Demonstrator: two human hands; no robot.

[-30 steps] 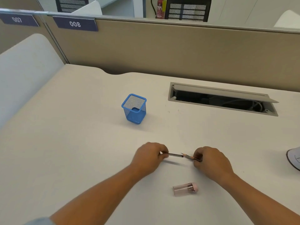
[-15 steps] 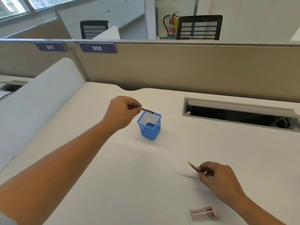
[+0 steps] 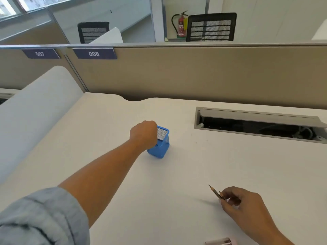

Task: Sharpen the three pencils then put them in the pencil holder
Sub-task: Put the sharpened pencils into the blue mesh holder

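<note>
The blue mesh pencil holder (image 3: 163,145) stands mid-desk. My left hand (image 3: 143,133) rests against its near-left rim with the fingers curled tight. The pencil it carried is hidden behind the hand. At the lower right, my right hand (image 3: 242,203) pinches two pencils (image 3: 216,192) just above the desk. Their sharpened tips point up and to the left. The pink sharpener (image 3: 221,242) lies at the bottom edge, partly cut off by the frame.
An open cable tray (image 3: 256,128) is sunk into the white desk (image 3: 185,174) at the back right. A beige partition (image 3: 194,73) closes off the far side. A white curved divider (image 3: 35,110) rises on the left.
My left hand carried one pencil from the right hand to the holder and has dropped onto its rim, hiding the pencil. The right hand has stayed low with the other pencils.
</note>
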